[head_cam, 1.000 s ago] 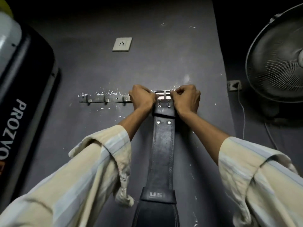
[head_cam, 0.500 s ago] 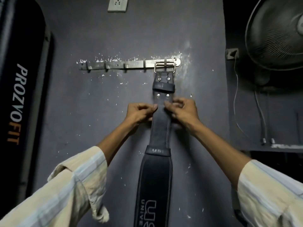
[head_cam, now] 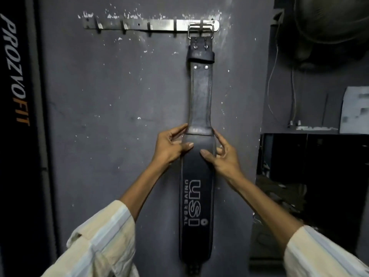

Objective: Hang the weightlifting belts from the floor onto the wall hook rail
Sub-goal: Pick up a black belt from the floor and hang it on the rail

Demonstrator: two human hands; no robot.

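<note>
A black leather weightlifting belt (head_cam: 200, 96) hangs straight down the grey wall, its steel buckle (head_cam: 200, 30) hooked at the right end of the metal hook rail (head_cam: 139, 26). White lettering marks the belt's wide lower part. My left hand (head_cam: 171, 146) touches the belt's left edge where it widens, thumb laid on the front. My right hand (head_cam: 223, 156) touches the right edge at the same height, thumb on the front, fingers loosely spread. Neither hand grips the belt.
Several bare hooks stand along the rail left of the buckle. A tall black machine panel (head_cam: 18, 116) with lettering fills the left edge. A fan (head_cam: 335, 21) and hanging cables (head_cam: 273, 76) are at the upper right, a dark shelf opening (head_cam: 311, 176) below them.
Both hands have left the buckle and slid down the hanging belt to its wide part. The view has tilted down and closer, so the rail sits higher in the frame.
</note>
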